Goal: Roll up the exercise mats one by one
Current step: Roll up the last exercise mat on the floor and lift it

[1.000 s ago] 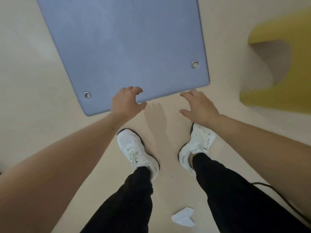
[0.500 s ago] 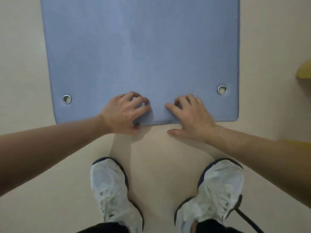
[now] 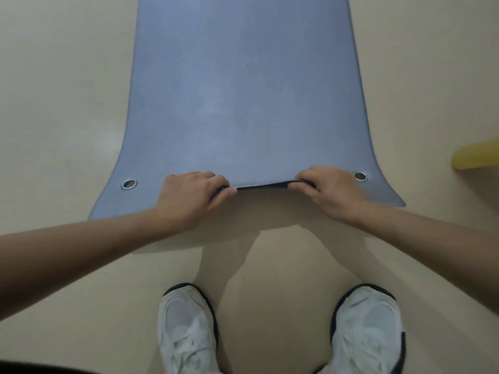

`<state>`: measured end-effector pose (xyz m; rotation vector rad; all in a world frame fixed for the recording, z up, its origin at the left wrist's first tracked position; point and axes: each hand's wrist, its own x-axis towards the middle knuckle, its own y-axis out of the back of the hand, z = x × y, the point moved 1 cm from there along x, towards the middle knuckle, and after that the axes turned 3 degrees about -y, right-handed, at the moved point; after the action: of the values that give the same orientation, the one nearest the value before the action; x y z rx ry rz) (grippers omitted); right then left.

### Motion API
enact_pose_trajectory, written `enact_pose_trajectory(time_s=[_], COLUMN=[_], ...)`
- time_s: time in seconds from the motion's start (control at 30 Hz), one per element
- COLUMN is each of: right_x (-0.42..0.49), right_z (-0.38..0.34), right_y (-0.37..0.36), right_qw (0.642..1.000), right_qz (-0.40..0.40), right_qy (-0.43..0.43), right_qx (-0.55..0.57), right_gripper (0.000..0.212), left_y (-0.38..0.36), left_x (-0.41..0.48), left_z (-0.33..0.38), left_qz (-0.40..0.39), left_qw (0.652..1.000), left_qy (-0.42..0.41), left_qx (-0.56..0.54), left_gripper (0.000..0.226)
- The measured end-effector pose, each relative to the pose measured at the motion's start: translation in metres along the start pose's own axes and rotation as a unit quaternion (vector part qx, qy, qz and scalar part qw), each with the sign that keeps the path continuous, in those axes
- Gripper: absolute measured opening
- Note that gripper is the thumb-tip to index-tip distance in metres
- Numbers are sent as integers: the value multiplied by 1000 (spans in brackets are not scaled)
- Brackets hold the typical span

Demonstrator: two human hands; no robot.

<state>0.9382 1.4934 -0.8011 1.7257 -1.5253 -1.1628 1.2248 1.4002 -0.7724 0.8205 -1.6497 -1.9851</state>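
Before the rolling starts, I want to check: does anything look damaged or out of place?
Nothing stands out. The mat looks undamaged; only its near edge is raised, because the left hand and the right hand grip it.

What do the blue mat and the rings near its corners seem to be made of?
The blue mat looks like soft foam or rubber, matte: its near edge bends up where the left hand and right hand grip it. The rings look like polished metal eyelets, since they glint silver.
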Motion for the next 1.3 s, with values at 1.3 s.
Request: enact_pose_trajectory(time_s=[1.3], right_x=[120], right_z=[3], right_y=[-9], right_qw=[967], right_qz=[13], right_qy=[125], right_qx=[-223], right_gripper=[101], left_y=[6], left_x=[117], left_z=[-80], left_qz=[95], left_qw=[987], left_qy=[-52], left_qx=[122], left_gripper=[53])
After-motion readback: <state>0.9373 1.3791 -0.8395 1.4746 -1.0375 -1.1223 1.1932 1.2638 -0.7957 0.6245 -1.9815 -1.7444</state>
